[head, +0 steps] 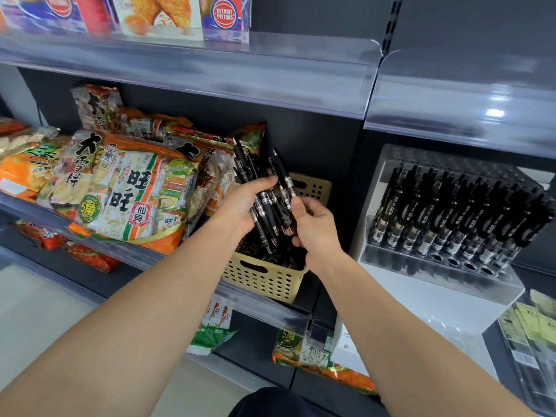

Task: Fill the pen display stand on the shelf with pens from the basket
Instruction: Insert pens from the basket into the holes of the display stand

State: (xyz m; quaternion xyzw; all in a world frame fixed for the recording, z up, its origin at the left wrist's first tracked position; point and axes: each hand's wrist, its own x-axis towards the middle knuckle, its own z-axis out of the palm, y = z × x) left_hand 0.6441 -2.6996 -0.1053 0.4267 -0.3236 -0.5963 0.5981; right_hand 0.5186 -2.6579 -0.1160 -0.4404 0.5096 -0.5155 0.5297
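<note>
We are holding a bunch of black pens (272, 206) in the middle of the frame, just above the yellow basket (261, 281). Our left hand (246, 203) has its fingers curled round the bunch. Our right hand (313, 224) curls its fingers on the low ends of the pens, as if picking one out. More pens lie in the basket. The pen display stand (436, 276) sits at the right of the frame, with many pens standing in it and some empty holes (460, 264) in its front row. Big snack bags (126, 191) lie at the left. We think the step now is sorting pens in hand. Next we must carry one pen right and slide it tip down into an empty hole
</note>
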